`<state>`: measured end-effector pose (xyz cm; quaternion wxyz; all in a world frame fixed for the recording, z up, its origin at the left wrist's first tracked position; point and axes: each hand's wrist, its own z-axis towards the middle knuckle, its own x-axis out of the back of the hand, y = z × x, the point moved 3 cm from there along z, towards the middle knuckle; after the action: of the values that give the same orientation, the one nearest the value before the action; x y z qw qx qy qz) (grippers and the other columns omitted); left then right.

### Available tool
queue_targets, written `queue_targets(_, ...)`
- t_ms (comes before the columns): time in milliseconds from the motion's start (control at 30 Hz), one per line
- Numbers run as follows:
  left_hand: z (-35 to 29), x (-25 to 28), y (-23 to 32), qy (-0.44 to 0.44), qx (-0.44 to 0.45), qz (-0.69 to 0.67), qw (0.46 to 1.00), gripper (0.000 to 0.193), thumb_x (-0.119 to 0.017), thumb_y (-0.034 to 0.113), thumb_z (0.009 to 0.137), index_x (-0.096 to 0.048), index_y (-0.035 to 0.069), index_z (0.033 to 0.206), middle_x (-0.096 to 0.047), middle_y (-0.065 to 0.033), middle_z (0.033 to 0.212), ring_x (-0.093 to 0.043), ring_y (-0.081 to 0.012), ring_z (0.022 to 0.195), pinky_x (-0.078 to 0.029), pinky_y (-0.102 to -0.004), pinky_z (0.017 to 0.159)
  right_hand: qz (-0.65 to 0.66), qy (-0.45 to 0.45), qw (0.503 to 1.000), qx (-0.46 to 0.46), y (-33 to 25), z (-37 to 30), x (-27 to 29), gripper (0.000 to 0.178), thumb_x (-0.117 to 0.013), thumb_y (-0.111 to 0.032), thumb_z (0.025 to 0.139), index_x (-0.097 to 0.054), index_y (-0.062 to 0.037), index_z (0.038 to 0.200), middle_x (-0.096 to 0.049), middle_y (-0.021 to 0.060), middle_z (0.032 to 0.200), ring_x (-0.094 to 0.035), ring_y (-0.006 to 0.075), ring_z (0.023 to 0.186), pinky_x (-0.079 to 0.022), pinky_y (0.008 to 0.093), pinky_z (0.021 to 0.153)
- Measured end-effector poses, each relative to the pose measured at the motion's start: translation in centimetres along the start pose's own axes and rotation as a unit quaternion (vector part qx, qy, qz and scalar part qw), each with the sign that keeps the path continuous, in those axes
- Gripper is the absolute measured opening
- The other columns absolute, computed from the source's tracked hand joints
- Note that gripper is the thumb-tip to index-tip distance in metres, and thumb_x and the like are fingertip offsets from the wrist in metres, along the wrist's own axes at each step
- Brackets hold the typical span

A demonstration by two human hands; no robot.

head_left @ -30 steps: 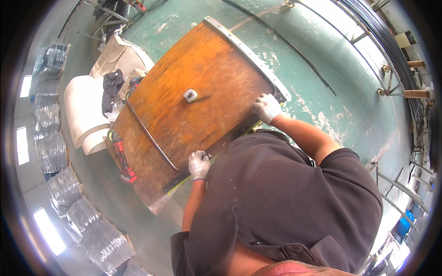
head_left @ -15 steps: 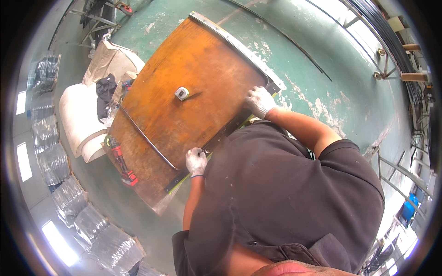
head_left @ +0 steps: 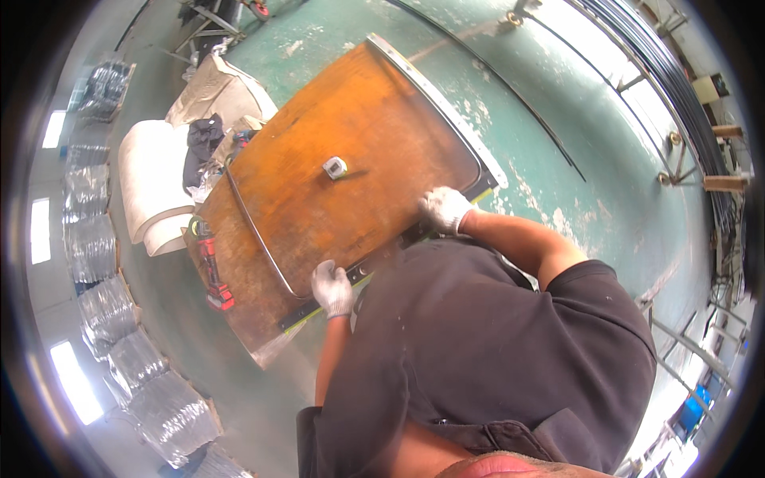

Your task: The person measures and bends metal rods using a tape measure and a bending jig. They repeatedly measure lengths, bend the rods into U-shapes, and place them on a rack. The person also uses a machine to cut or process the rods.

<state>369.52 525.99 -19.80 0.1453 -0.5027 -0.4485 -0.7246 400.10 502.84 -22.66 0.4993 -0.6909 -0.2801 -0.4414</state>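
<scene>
On the brown wooden tabletop (head_left: 311, 215), a thin metal bar (head_left: 259, 237) lies at the left and bends near the front edge. A similar rounded bend (head_left: 478, 167) shows at the right corner; whether both belong to one piece I cannot tell. A dark strip (head_left: 365, 269) runs along the front edge. My left hand (head_left: 332, 291), in a white glove, is just over this strip near the bar's bend, fingers apart and holding nothing visible. My gloved right hand (head_left: 446, 210) is closed at the front edge, fingers curled; what they grip is hidden.
A white tape measure (head_left: 335, 167) sits mid-table, and a red-and-black power tool (head_left: 209, 267) lies at the left edge. A pale metal rail (head_left: 438, 103) borders the right side. Beyond the table are rolled white material (head_left: 151, 183) and a long dark rod (head_left: 510, 92) on the floor.
My left hand has come off the front strip and its fingers have spread. My right hand has slid left along the front edge, away from the right corner. The whole view has shifted slightly.
</scene>
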Motion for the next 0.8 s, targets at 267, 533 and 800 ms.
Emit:
queue_targets(267, 6.1, 8.2, 1.9, 0.098, 0.244, -0.538, 0.801, 0.011, -0.076, 0.016, 0.103, -0.067, 0.009, 0.101, -0.066, -0.0007, 0.092, -0.059, -0.0100, 0.078, -0.052, -0.0306, 0.074, 0.138, 0.205, 0.961, 0.121, -7.6, 5.7, 7.6, 0.015, -0.078, -0.028, 0.095, -0.074, -0.0139, 0.098, -0.072, 0.0103, 0.094, -0.074, 0.0348, 0.088, -0.060, 0.0477, 0.076)
queue_targets(533, 15.6, 11.6, 20.7, -0.051, -0.048, -0.632, 0.772, 0.029, -0.063, 0.026, 0.116, -0.067, 0.002, 0.131, -0.075, -0.0105, 0.112, -0.074, -0.0231, 0.099, -0.061, -0.0403, 0.090, 0.398, 0.308, 0.858, 0.104, -15.4, 11.0, 6.2, 0.011, -0.071, -0.007, 0.102, -0.065, -0.0051, 0.110, -0.065, 0.0181, 0.094, -0.066, 0.0423, 0.085, -0.053, 0.0471, 0.074)
queue_targets(800, 14.0, 11.7, 23.0, -0.104, -0.124, -0.448, 0.879, 0.021, -0.068, 0.022, 0.113, -0.072, 0.003, 0.120, -0.064, 0.0028, 0.085, -0.056, -0.0075, 0.075, -0.047, -0.0256, 0.066, 0.474, 0.158, 0.864, 0.067, -19.9, 11.2, 7.3, 0.024, -0.077, -0.015, 0.097, -0.070, 0.0014, 0.114, -0.075, 0.0230, 0.095, -0.074, 0.0367, 0.093, -0.058, 0.0466, 0.088)
